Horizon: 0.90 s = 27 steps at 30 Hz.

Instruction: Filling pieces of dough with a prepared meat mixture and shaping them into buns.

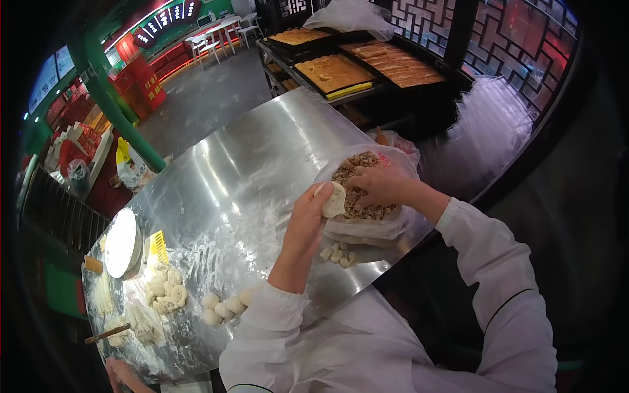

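Note:
My left hand [305, 221] holds a flattened round of dough [335, 200], its thumb on the near face. Just to the right, my right hand [376, 185] reaches into a crumbly brown filling [368, 209] inside a clear plastic bag [363, 231]; its fingertips are down in the crumbs, and whether they pinch any is hidden. Small pale dough pieces [339, 254] lie on the metal table below the bag. Several dough balls [223, 308] sit left of my left sleeve, partly covered by it.
The steel table [255, 147] is dusted with flour. At its left are a dough heap [167, 290], a white round basin [121, 243], a yellow scraper [158, 247] and a wooden stick [107, 333]. Another person's hand [120, 373] rests near the lower left edge. Baked trays [334, 73] stand beyond.

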### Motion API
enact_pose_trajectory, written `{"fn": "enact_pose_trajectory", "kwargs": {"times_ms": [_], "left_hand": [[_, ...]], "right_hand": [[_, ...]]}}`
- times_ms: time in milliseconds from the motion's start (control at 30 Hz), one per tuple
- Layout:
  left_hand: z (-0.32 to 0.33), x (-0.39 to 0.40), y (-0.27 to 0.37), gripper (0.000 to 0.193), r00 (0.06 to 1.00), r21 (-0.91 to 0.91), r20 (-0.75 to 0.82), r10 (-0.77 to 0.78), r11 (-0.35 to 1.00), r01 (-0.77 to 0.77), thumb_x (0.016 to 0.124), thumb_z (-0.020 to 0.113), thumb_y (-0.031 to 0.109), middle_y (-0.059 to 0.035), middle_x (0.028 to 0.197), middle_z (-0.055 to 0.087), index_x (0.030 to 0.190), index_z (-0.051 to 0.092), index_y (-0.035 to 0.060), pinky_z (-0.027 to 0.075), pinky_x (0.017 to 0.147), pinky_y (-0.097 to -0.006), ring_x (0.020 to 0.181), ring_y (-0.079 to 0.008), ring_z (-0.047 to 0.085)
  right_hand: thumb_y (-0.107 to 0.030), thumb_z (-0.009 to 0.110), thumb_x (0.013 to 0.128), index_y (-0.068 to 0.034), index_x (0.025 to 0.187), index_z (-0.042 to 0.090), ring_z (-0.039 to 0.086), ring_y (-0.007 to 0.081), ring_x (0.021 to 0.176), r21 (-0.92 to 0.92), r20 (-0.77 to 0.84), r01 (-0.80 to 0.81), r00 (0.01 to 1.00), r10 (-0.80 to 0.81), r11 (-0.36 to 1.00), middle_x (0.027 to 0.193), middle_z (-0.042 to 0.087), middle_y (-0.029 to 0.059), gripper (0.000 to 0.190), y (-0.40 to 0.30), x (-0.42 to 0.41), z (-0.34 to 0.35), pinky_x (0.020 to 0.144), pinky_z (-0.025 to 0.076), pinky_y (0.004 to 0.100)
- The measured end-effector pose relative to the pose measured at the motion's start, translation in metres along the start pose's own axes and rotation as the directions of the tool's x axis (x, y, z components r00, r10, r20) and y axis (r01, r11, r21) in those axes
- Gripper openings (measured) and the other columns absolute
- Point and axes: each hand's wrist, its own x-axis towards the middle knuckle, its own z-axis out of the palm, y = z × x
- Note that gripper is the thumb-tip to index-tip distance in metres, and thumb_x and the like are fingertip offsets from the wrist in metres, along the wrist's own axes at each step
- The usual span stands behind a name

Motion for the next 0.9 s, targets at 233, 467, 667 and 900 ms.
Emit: {"fn": "enact_pose_trajectory", "kwargs": {"times_ms": [233,467,667,900], "left_hand": [[0.0,0.031,-0.032,0.034,0.996,0.102,-0.082,-0.04,0.994,0.048,0.104,0.052,0.025,-0.0056,0.113,0.064,0.124,0.059,-0.0011,0.047,0.093,-0.0296,0.103,-0.0135,0.059],[0.012,0.036,-0.035,0.04,0.987,-0.024,-0.011,-0.159,0.987,0.159,0.106,0.051,0.031,-0.0056,0.119,0.062,0.128,0.057,-0.0014,0.045,0.097,-0.0323,0.107,-0.014,0.057],[0.013,0.05,-0.053,0.034,0.999,0.08,0.024,-0.032,0.996,0.03,0.104,0.055,0.027,-0.0038,0.117,0.061,0.126,0.058,0.0019,0.045,0.096,-0.0322,0.108,-0.0114,0.056],[0.002,0.055,-0.052,0.025,0.996,0.11,-0.088,0.014,0.994,-0.004,0.099,0.055,0.01,-0.0043,0.111,0.063,0.122,0.059,0.0016,0.05,0.08,-0.0249,0.097,-0.0132,0.062]], "right_hand": [[-0.014,0.075,0.077,-0.007,0.098,0.065,0.065,0.033,0.096,0.174,0.067,-0.036,0.997,0.024,0.984,0.095,0.065,0.0108,0.024,0.014,-0.016,0.005,0.083,0.05,0.0441],[-0.007,0.071,0.08,-0.004,0.102,0.059,0.062,0.037,0.1,0.309,-0.282,0.192,0.954,-0.103,0.931,0.102,0.061,0.014,0.026,-0.002,-0.012,-0.014,0.083,0.048,0.0465],[0.0,0.068,0.081,-0.005,0.108,0.057,0.06,0.0376,0.102,0.366,-0.297,0.28,0.939,-0.173,0.888,0.104,0.057,0.0148,0.03,-0.006,-0.008,-0.006,0.084,0.049,0.0468],[-0.002,0.07,0.08,-0.006,0.106,0.062,0.063,0.0321,0.095,0.258,-0.48,0.258,0.871,-0.109,0.931,0.101,0.062,0.0127,0.027,-0.008,-0.016,-0.016,0.084,0.05,0.0405]]}}
